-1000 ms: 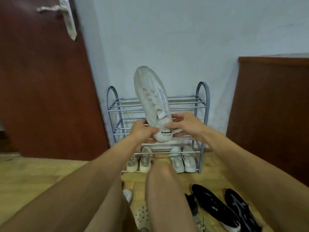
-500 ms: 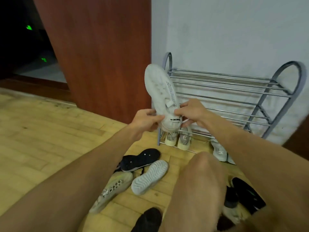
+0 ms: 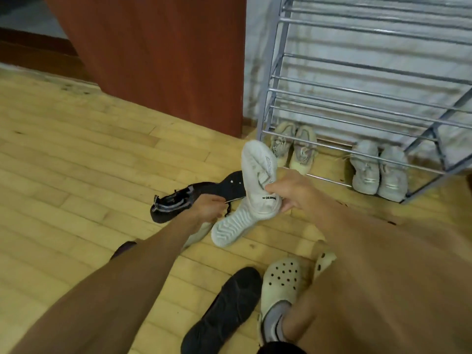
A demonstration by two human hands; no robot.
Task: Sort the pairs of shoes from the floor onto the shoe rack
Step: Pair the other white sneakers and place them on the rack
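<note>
Fingers and thumb of the right hand [image 3: 291, 192] are curled round the heel end of a white sneaker [image 3: 256, 169]. They hold it in the air with its toe pointing up and away from the person. Small print on its side is too blurred to read.

Just below this grip a second white shoe [image 3: 229, 227] lies on the wooden floor [image 3: 63, 162] with its sole up, and the held sneaker covers its far end. To the left of the grip and a little lower, the left hand [image 3: 207, 208] is down among the shoes, showing only its back. I cannot tell if its fingers pinch something. It is just beside a black sneaker [image 3: 171, 204] that lies on its side, and a black lace shows close to the knuckles. A pale shoe [image 3: 198, 235] is mostly hidden under the left wrist.

Beyond the grip stands the metal shoe rack [image 3: 357, 94], cut off at the top and right edges. On its lowest level there is a beige pair [image 3: 293, 146] straight behind the held sneaker and a grey pair [image 3: 378, 169] further right. The upper bars carry nothing that I can see.

Nearer to the person than the grip, a black shoe [image 3: 224, 310] lies sole up beside a cream clog [image 3: 281, 282] worn on a foot. Another clog [image 3: 325, 259] is almost all hidden behind the right forearm.
</note>
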